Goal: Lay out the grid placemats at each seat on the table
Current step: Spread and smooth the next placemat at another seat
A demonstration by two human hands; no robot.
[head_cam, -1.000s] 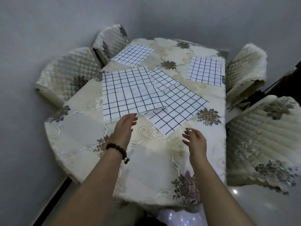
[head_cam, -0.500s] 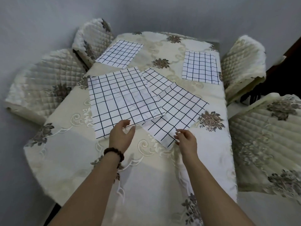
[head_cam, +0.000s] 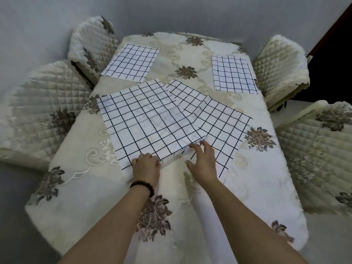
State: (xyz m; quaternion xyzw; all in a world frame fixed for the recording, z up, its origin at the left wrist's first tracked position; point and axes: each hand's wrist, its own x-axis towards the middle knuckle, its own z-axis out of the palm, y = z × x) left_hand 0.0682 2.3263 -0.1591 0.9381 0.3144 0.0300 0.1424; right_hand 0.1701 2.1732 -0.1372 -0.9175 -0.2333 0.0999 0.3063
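a table under a cream cloth with brown flower patterns carries four white placemats with black grid lines. two lie flat at the far seats: the far left mat beside a quilted chair, and the far right mat beside another quilted chair. the other two sit in the middle of the table, near the person, and overlap: the left mat lies on top, its right part covering the left part of the right mat, which is turned at an angle so one corner points toward the near right. the left hand, with a dark bead bracelet on its wrist, grips the near edge of the left mat with fingers curled over it. the right hand rests at the near right corner of that same mat where it crosses the right mat; its fingers are slightly spread and bent, tips touching the cloth edges, and whether they pinch a mat or only press on it cannot be told. two more quilted chairs stand at the near left and near right. no brand, label or writing can be read anywhere.
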